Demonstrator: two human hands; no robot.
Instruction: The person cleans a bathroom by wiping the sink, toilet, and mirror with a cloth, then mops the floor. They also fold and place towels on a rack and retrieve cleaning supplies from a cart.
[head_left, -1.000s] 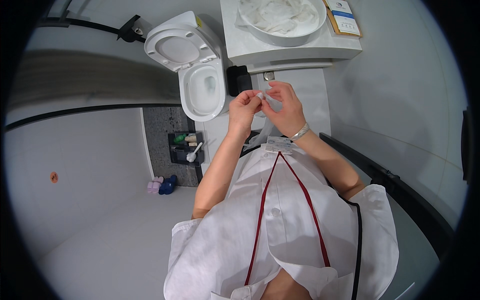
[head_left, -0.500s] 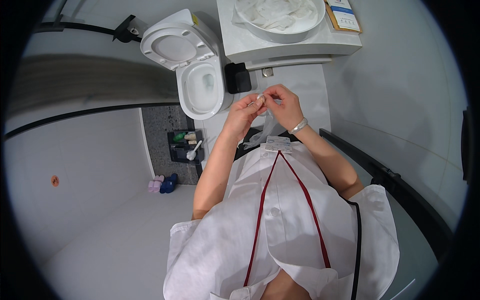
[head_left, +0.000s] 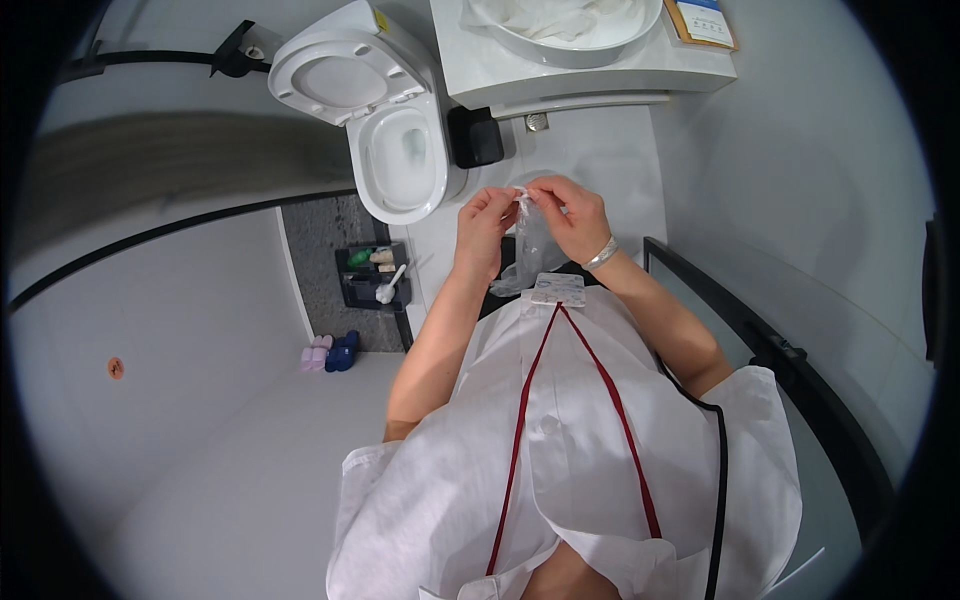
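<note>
Far left: orange round sticker (head_left: 116, 368) on the pale wall. Upper left: black holder (head_left: 234, 54) at the end of a dark rail. Left of centre, mid-height: pink slippers (head_left: 316, 354), blue slippers (head_left: 342, 352) just beside them on the right. Above those, dark tray (head_left: 350, 297) on grey stone, with a green item (head_left: 360, 258) and a white long-handled thing (head_left: 386, 292) in it; exact kind too small to tell.

Upper left of centre: white toilet (head_left: 400, 190), lid raised, bowl in view. Black bin (head_left: 475, 138) just right of it, near the floor drain (head_left: 537, 122).

Centre: left hand (head_left: 482, 232), fingers pinched narrow on the gathered white top of a clear plastic bag (head_left: 535, 240). Bag hangs between the hands, lower end toward the shirt front, above the badge (head_left: 560, 288) on its red lanyard. Right hand (head_left: 575, 220), fingers pinched on the same gathered bit, fingertips close to the left's. Silver bracelet (head_left: 602, 254) on right wrist.

Top centre: white desk (head_left: 590, 88) carrying a round white basin (head_left: 575, 52), crumpled white material (head_left: 545, 18) inside. Clipboard (head_left: 708, 22) at the desk's right end, upper right. Black cable (head_left: 721, 480) over the shirt, lower right.
</note>
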